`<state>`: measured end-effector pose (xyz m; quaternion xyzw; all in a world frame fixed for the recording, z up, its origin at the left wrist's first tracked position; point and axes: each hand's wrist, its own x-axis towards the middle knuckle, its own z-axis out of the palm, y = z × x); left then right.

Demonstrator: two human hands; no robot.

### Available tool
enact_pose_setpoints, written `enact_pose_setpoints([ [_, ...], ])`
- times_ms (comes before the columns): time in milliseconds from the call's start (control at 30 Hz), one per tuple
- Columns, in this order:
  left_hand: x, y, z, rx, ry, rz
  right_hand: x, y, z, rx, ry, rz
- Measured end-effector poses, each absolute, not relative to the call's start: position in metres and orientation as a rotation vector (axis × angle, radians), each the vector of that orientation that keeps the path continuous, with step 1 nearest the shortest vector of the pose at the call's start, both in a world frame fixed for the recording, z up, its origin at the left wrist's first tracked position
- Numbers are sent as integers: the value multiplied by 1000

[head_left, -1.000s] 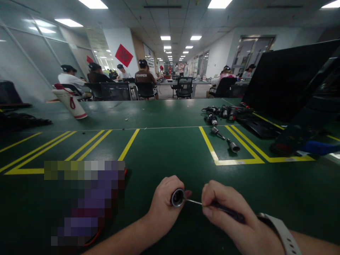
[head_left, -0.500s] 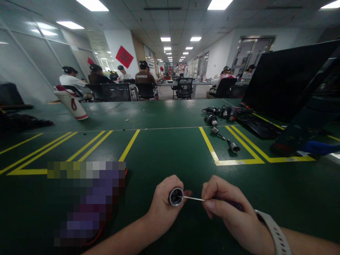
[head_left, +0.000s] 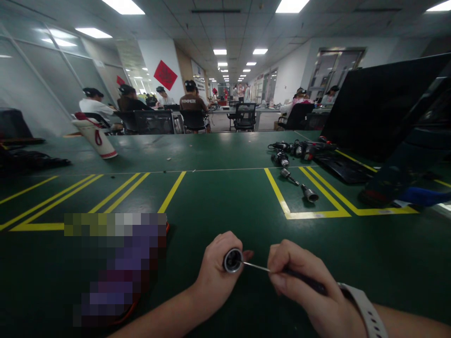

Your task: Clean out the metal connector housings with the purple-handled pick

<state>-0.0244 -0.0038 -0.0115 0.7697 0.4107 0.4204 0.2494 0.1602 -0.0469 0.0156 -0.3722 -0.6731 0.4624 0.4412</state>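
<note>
Cylinder, hollow and metal-rimmed, sits clenched in the left hand; right hand grasps a dark-handled tool, its thin, straight metal shaft at the cylinder's round mouth

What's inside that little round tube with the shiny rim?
Inside, the tube is dark, with small shapes too dim to name. The tip of the thin tool seems to poke in. The tube's far end can't be seen: the left grip covers it.

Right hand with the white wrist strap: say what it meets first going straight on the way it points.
Its thin silver shaft would likely meet the dark, silver-rimmed cylinder in the left hand; the tip appears at its opening, depth unclear.
</note>
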Motion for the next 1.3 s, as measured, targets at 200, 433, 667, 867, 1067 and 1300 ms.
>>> enact_pose_setpoints([
  [200, -25, -3, -12, 2015, 1091, 1160, 158, -40, 16, -851, -1526, 1328],
  [433, -24, -3, -13, 2091, 1119, 1142, 163, -44, 23, -955, -1703, 1133],
  [667, -25, -4, -15, 2147, 1074, 1153, 161, -47, 20, -951, -1747, 1130],
  [867, -24, -5, -12, 2094, 1027, 1182, 158, -41, 11, -877, -1537, 1293],
  [1067, -24, -2, -15, 2124, 1078, 1158, 161, -43, 18, -935, -1599, 1239],
  [1300, -25, -3, -17, 2140, 1100, 1143, 161, -47, 27, -990, -1728, 1186],
])
